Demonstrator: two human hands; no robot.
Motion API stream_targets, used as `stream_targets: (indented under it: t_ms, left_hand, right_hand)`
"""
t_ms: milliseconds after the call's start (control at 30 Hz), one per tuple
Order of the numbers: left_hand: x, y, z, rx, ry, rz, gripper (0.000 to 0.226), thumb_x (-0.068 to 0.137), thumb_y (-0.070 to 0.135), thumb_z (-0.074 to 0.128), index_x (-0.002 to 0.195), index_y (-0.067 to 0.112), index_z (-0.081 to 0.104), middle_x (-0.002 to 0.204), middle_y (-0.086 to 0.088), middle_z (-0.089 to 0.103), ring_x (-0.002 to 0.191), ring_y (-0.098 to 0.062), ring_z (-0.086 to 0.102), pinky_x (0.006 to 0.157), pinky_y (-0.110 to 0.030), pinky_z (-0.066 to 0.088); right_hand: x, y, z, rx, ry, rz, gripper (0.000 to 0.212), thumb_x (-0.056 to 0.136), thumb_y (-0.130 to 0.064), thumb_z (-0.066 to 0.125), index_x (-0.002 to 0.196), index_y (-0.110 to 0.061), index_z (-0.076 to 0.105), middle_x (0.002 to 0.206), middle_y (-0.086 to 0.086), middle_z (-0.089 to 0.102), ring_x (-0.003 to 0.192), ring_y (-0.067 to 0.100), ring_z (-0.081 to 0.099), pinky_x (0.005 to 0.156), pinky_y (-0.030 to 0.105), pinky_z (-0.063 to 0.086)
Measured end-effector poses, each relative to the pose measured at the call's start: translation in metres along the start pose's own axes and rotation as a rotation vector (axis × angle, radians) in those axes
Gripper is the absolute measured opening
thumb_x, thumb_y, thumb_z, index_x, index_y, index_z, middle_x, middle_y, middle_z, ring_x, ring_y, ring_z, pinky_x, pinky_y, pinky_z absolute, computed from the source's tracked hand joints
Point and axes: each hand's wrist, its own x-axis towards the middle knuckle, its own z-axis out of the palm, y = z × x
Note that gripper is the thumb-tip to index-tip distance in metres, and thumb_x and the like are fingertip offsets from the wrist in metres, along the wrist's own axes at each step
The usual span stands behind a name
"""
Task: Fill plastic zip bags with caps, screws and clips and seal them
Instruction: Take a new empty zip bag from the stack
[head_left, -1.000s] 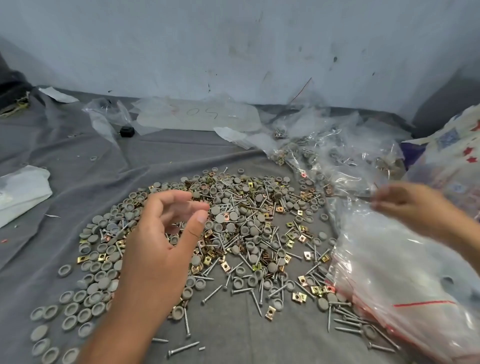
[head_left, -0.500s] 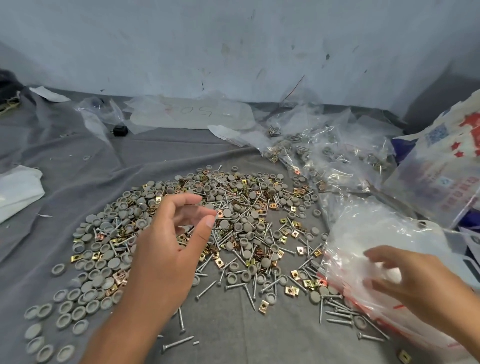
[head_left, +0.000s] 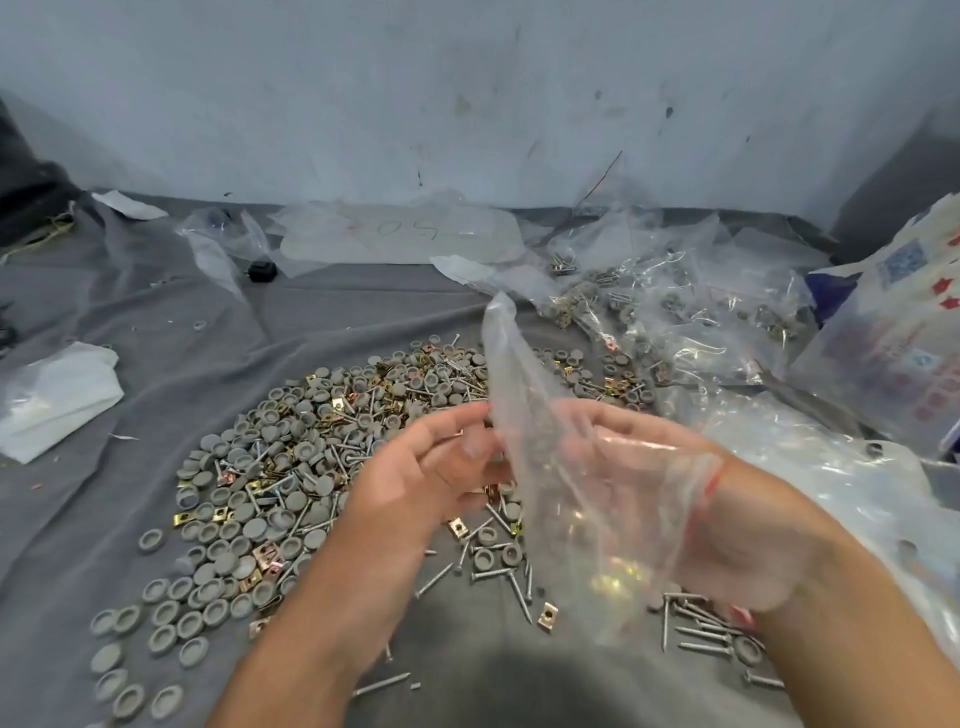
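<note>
Centre frame: left hand and right hand, each grip pinching a clear zip bag with a red seal line, raised over the pile of caps, screws and clips on the grey cloth. Upper centre: plastic sheet with faint red marking, unreadable. Half a second earlier, both hands were apart and the bag unlifted.

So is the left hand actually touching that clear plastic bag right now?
Touching. The head view shows the left hand meeting the edge of the empty zip bag with its fingertips, while the right hand holds the bag from behind.
</note>
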Motion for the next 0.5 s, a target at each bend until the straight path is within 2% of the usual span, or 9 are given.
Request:
stream_targets:
  t_ms: [67, 133, 200, 267, 333, 367, 433, 500]
  left_hand:
    - [0.001, 0.008, -0.008, -0.134, 0.145, -0.008, 0.029, 0.075, 0.039, 0.086, 0.098, 0.023, 0.078, 0.099, -0.010, 0.077, 0.082, -0.020, 0.073, 0.069, -0.033, 0.060]
    - [0.002, 0.013, -0.018, -0.164, 0.304, -0.022, 0.004, 0.081, 0.026, 0.080, 0.084, 0.024, 0.079, 0.080, -0.008, 0.075, 0.062, -0.016, 0.068, 0.051, -0.027, 0.055]
    - [0.004, 0.014, -0.025, -0.183, 0.465, -0.005, 0.005, 0.088, 0.024, 0.074, 0.083, 0.022, 0.077, 0.076, -0.006, 0.074, 0.059, -0.014, 0.067, 0.051, -0.030, 0.055]
    - [0.008, 0.012, -0.030, -0.188, 0.641, 0.056, 0.007, 0.093, 0.025, 0.070, 0.088, 0.020, 0.071, 0.077, -0.001, 0.072, 0.067, -0.012, 0.065, 0.068, -0.035, 0.057]
    - [0.010, 0.011, -0.031, -0.218, 0.782, 0.127, 0.006, 0.097, 0.024, 0.066, 0.092, 0.021, 0.066, 0.078, 0.005, 0.068, 0.074, -0.008, 0.063, 0.080, -0.032, 0.056]
    - [0.010, 0.012, -0.031, -0.215, 0.836, 0.164, 0.006, 0.098, 0.024, 0.064, 0.092, 0.022, 0.064, 0.076, 0.008, 0.066, 0.071, -0.003, 0.062, 0.076, -0.023, 0.056]
    - [0.011, 0.012, -0.028, -0.184, 0.908, 0.237, 0.006, 0.100, 0.020, 0.061, 0.095, 0.018, 0.061, 0.072, 0.010, 0.061, 0.057, 0.009, 0.057, 0.057, -0.008, 0.048]
    - [0.011, 0.014, -0.024, -0.167, 0.948, 0.284, 0.005, 0.101, 0.016, 0.059, 0.096, 0.015, 0.058, 0.075, 0.008, 0.057, 0.052, 0.012, 0.055, 0.052, -0.004, 0.043]
  right_hand:
    - [0.019, 0.006, 0.004, 0.113, 0.095, 0.017, 0.052, 0.089, -0.023, 0.066, 0.138, -0.008, 0.057, 0.121, 0.008, 0.072, 0.100, 0.022, 0.068, 0.083, 0.038, 0.060]
    - [0.028, 0.016, 0.000, 0.248, 0.139, 0.050, 0.061, 0.089, -0.047, 0.058, 0.139, -0.011, 0.054, 0.126, 0.008, 0.071, 0.100, 0.021, 0.068, 0.084, 0.039, 0.058]
    - [0.032, 0.028, -0.006, 0.310, 0.089, 0.066, 0.075, 0.089, -0.066, 0.057, 0.138, -0.009, 0.054, 0.130, 0.012, 0.068, 0.102, 0.025, 0.069, 0.088, 0.043, 0.056]
    - [0.032, 0.041, -0.011, 0.261, 0.048, 0.041, 0.088, 0.077, -0.070, 0.069, 0.138, -0.008, 0.057, 0.132, 0.014, 0.066, 0.106, 0.028, 0.070, 0.089, 0.045, 0.058]
    - [0.032, 0.054, -0.010, 0.117, 0.014, 0.008, 0.086, 0.067, -0.060, 0.086, 0.133, -0.011, 0.061, 0.132, 0.014, 0.067, 0.111, 0.028, 0.070, 0.089, 0.040, 0.059]
    - [0.033, 0.060, -0.008, 0.042, 0.012, -0.006, 0.080, 0.066, -0.050, 0.092, 0.130, -0.013, 0.064, 0.130, 0.014, 0.068, 0.112, 0.027, 0.070, 0.088, 0.036, 0.059]
    - [0.037, 0.070, -0.001, -0.037, 0.073, -0.027, 0.053, 0.068, -0.026, 0.094, 0.116, -0.016, 0.074, 0.120, 0.012, 0.073, 0.105, 0.024, 0.073, 0.081, 0.030, 0.060]
    - [0.042, 0.076, 0.004, -0.021, 0.171, -0.043, 0.029, 0.071, -0.016, 0.089, 0.099, -0.021, 0.080, 0.103, 0.009, 0.077, 0.090, 0.018, 0.075, 0.071, 0.026, 0.060]
